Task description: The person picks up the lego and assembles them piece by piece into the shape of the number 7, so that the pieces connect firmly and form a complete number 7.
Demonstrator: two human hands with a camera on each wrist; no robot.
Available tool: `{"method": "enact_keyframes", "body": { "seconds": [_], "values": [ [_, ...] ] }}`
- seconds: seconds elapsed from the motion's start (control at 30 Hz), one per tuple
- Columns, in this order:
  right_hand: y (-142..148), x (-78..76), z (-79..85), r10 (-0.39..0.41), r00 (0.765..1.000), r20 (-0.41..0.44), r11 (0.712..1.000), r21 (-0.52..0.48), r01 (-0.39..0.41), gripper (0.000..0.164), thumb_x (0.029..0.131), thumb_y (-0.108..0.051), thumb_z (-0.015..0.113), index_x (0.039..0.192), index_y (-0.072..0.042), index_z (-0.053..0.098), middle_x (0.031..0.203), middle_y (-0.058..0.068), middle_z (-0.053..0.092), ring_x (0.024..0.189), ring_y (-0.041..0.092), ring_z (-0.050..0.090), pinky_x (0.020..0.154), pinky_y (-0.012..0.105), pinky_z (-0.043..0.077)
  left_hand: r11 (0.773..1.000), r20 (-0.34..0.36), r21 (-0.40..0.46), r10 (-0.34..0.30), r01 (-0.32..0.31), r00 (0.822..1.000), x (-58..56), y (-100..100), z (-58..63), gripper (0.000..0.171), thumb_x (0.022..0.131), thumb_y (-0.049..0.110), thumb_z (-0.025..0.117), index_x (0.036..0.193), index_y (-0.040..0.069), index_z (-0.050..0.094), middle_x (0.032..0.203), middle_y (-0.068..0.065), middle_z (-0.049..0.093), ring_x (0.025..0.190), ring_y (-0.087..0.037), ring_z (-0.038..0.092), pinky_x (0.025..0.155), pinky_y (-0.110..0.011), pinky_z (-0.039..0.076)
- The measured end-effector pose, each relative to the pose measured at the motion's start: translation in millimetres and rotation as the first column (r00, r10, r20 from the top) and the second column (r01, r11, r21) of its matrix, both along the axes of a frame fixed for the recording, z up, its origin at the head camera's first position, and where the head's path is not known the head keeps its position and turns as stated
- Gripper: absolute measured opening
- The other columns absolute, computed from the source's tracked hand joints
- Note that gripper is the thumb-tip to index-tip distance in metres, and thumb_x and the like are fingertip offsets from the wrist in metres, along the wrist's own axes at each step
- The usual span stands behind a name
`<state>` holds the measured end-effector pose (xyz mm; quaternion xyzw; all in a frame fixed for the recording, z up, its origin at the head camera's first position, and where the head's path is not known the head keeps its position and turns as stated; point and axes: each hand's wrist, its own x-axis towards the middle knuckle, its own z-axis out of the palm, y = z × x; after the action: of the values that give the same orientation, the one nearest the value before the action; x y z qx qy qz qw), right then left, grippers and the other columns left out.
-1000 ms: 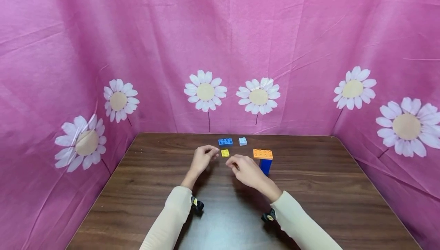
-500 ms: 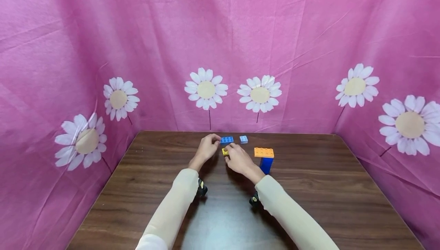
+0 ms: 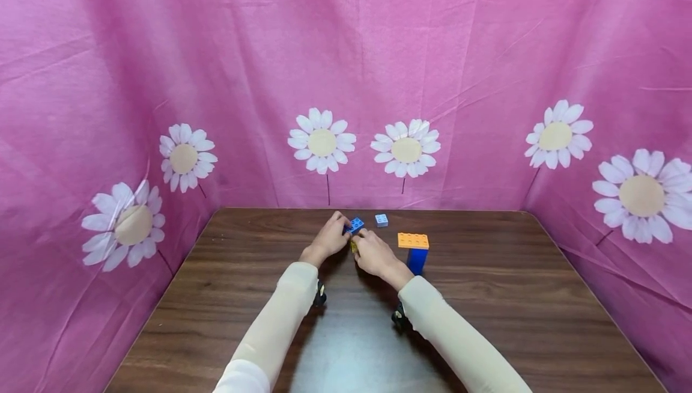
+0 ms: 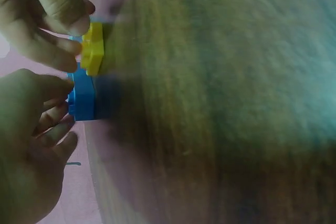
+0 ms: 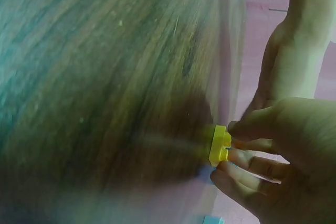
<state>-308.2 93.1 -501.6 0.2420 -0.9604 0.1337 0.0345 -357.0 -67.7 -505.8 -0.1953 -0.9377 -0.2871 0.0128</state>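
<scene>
My left hand (image 3: 328,238) pinches the near-left end of a blue eight-stud toy brick (image 3: 355,225), which sits at an angle on the table. Just to the right, my right hand (image 3: 375,252) holds a small yellow brick (image 3: 354,247) between thumb and fingers, covering much of it. In the left wrist view the yellow brick (image 4: 94,51) is close beside the blue brick (image 4: 84,98); whether they touch I cannot tell. From the right wrist, the yellow brick (image 5: 217,146) shows at the fingertips, upright on its base near the table surface.
Behind and right of the hands lies a pale blue brick (image 3: 381,220). An orange brick (image 3: 413,240) tops a dark blue block tower (image 3: 417,261), close to the right hand. The brown wooden table (image 3: 486,321) ends at a pink flowered cloth (image 3: 362,80).
Both hands have reached inward to the bricks. The right hand has taken hold of the yellow brick. The left hand has gripped the blue brick, turned it and drawn it slightly nearer.
</scene>
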Motion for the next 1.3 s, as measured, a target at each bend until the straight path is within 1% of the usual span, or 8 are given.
{"method": "enact_keyframes", "body": {
  "seconds": [0.23,0.27,0.33,0.47,0.5,0.67,1.03,1.3],
  "values": [
    [2.0,1.4,-2.1,0.014,1.0,-0.001,0.999,-0.032,-0.014,0.019,0.096,-0.009,0.077,0.113,-0.002,0.074,0.126,0.02,0.065,0.111,0.038,0.065,0.1,0.051,0.057,1.0,-0.016,0.012,-0.01,0.01,1.0,5.2,-2.6,-6.5,0.013,0.098,0.002,0.072,0.109,-0.002,0.065,0.122,-0.014,0.054,0.104,-0.028,0.065,0.095,-0.042,0.057],
    [2.3,2.0,-2.7,0.016,1.0,0.003,0.999,-0.038,-0.016,0.015,0.096,-0.009,0.077,0.109,-0.003,0.073,0.122,0.02,0.065,0.108,0.038,0.065,0.098,0.051,0.057,0.999,-0.046,0.02,-0.028,0.029,0.999,-0.8,-5.8,-16.9,0.012,0.099,0.005,0.071,0.109,0.001,0.064,0.121,-0.012,0.054,0.102,-0.025,0.064,0.094,-0.039,0.057],
    [2.5,3.0,-3.5,0.018,1.0,0.013,0.999,-0.039,-0.018,0.01,0.096,-0.009,0.077,0.103,-0.006,0.07,0.115,0.017,0.065,0.104,0.037,0.064,0.095,0.049,0.057,0.999,-0.068,0.022,-0.034,0.036,0.997,0.3,-5.8,-18.9,0.014,0.096,0.003,0.07,0.107,0.001,0.062,0.116,-0.012,0.054,0.098,-0.024,0.061,0.091,-0.04,0.056],
    [3.1,3.8,-4.7,0.017,0.999,0.027,0.999,-0.03,-0.016,0.012,0.096,-0.011,0.079,0.098,-0.01,0.067,0.107,0.014,0.067,0.1,0.034,0.063,0.092,0.047,0.057,0.999,-0.074,-0.003,-0.038,0.038,0.997,-0.3,-4.6,-24.5,0.016,0.096,0.007,0.072,0.106,0.002,0.059,0.109,-0.009,0.054,0.095,-0.022,0.055,0.088,-0.038,0.053],
    [3.3,3.6,-5.2,0.017,0.999,0.028,0.999,-0.029,-0.017,0.014,0.096,-0.012,0.08,0.097,-0.01,0.066,0.106,0.012,0.067,0.099,0.033,0.063,0.091,0.046,0.057,1.0,-0.05,-0.016,-0.02,0.019,0.999,6.2,-1.3,-16.4,0.017,0.095,0.005,0.074,0.104,0.001,0.059,0.107,-0.01,0.054,0.094,-0.023,0.054,0.088,-0.04,0.052],
    [4.3,3.6,-5.4,0.023,1.0,0.016,0.999,-0.046,-0.023,0.02,0.094,-0.013,0.083,0.094,-0.012,0.063,0.102,0.011,0.066,0.095,0.032,0.061,0.087,0.044,0.057,1.0,-0.06,-0.022,0.0,-0.001,0.998,4.0,-0.1,-20.2,0.018,0.098,0.008,0.076,0.101,0.003,0.06,0.104,-0.008,0.056,0.095,-0.022,0.054,0.087,-0.037,0.052],
    [5.8,2.8,-8.7,0.039,0.999,-0.022,0.997,-0.062,-0.04,0.023,0.093,-0.012,0.084,0.093,-0.013,0.061,0.103,0.01,0.067,0.093,0.03,0.06,0.084,0.042,0.057,0.976,-0.027,0.203,0.09,-0.083,0.996,9.0,-3.5,-19.1,0.015,0.093,0.003,0.077,0.105,0.0,0.068,0.111,-0.016,0.071,0.106,-0.029,0.068,0.096,-0.043,0.058],
    [10.6,1.6,-6.0,0.043,0.998,0.053,0.994,-0.103,-0.038,0.019,0.094,-0.014,0.083,0.098,-0.012,0.065,0.106,0.009,0.067,0.099,0.028,0.061,0.089,0.044,0.057,0.943,0.037,0.303,0.134,-0.139,0.99,17.6,-5.3,-15.7,0.017,0.097,0.011,0.075,0.11,0.0,0.072,0.119,-0.017,0.07,0.111,-0.032,0.069,0.098,-0.046,0.057]
  ]
}}
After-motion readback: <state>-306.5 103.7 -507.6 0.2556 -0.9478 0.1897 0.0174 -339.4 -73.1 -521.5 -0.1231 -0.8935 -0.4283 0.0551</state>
